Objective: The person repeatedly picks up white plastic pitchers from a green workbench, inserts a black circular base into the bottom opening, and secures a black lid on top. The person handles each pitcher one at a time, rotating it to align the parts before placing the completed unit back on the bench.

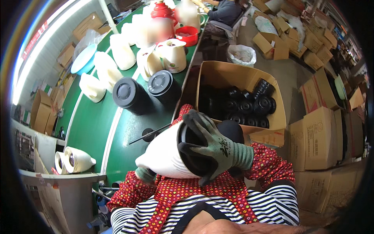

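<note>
Near: white ribbed plastic jug body [165, 154] lies tilted over the lap, open end to the R; gloved R hand [218, 150] has fingers spread wide across a black round plastic part [196, 163] at that end; gloved L hand [145, 175] mostly hidden by the jug, can't tell its fingers' grip; beyond, on green table [91, 132], two black plastic cylinders [126, 93] stand upright; R, brown cardboard box [233, 71] w/ black round parts [245, 106]; far, cream plastic jugs [173, 58] nr red plastic basket [187, 36].
</note>
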A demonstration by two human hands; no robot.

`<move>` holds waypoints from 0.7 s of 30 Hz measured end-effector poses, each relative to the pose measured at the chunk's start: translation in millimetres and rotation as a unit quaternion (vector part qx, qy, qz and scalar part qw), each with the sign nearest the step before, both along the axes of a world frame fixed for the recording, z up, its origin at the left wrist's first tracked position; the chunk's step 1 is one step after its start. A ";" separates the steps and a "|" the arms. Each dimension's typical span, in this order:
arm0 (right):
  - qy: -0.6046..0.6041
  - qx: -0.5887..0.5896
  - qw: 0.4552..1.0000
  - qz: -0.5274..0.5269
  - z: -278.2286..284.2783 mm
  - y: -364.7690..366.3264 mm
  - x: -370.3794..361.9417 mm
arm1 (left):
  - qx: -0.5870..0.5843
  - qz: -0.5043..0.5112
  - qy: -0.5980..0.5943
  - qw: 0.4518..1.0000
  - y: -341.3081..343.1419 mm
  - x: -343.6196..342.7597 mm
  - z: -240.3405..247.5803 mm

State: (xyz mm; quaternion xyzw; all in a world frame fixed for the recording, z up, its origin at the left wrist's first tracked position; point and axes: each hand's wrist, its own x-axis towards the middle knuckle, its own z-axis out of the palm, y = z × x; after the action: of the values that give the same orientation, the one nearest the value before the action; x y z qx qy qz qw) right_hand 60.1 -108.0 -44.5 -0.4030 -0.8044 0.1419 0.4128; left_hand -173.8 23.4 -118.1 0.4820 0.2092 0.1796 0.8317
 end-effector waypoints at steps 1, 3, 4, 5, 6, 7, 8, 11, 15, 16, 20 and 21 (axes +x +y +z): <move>-0.041 0.021 0.999 0.026 3.3 2.6 -0.9 | 0.009 -0.009 0.003 1.000 -4.6 3.4 -4.1; -0.020 0.026 0.999 0.023 1.4 4.9 -2.9 | 0.022 0.008 0.014 1.000 -8.0 4.0 -8.4; -0.009 0.028 0.999 0.018 -0.9 4.8 -3.7 | 0.034 0.025 0.021 0.999 -6.4 0.9 -7.3; 0.007 0.057 0.998 -0.008 -8.8 2.9 -2.2 | 0.049 0.041 0.029 0.998 -3.1 -0.8 -3.2; 0.047 0.080 0.995 -0.022 -25.0 3.4 -0.3 | 0.065 0.059 0.042 0.995 0.0 -4.2 1.1; 0.125 0.070 0.989 -0.032 -40.0 5.9 -0.7 | 0.083 0.084 0.059 0.991 0.4 -11.7 9.2; 0.201 0.059 0.977 -0.050 -56.7 7.1 -3.9 | 0.106 0.102 0.075 0.986 3.1 -15.9 15.4; 0.501 -0.053 0.863 -0.044 -91.6 3.6 -21.0 | 0.194 0.137 0.098 0.966 16.8 -20.9 29.9; 0.733 -0.173 0.656 0.058 -202.5 11.8 -23.2 | 0.524 0.122 0.176 0.824 43.9 -20.5 45.7; 0.711 -0.155 0.685 0.046 -222.3 14.6 -27.4 | 0.545 0.152 0.208 0.798 44.1 -16.1 48.3; 0.742 -0.212 0.626 0.108 -233.3 8.0 -16.8 | 0.636 0.056 0.231 0.734 31.9 -2.6 94.8; 0.678 -0.219 0.701 0.040 -210.4 3.5 -9.3 | 0.655 0.060 0.293 0.694 31.8 -2.0 88.2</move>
State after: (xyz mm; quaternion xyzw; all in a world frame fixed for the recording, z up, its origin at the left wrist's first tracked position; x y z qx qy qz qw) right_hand 50.8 -104.4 -254.9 -0.2445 -0.2693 0.5649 0.7407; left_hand -175.8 55.2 -30.0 0.9193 0.3000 0.1700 0.1899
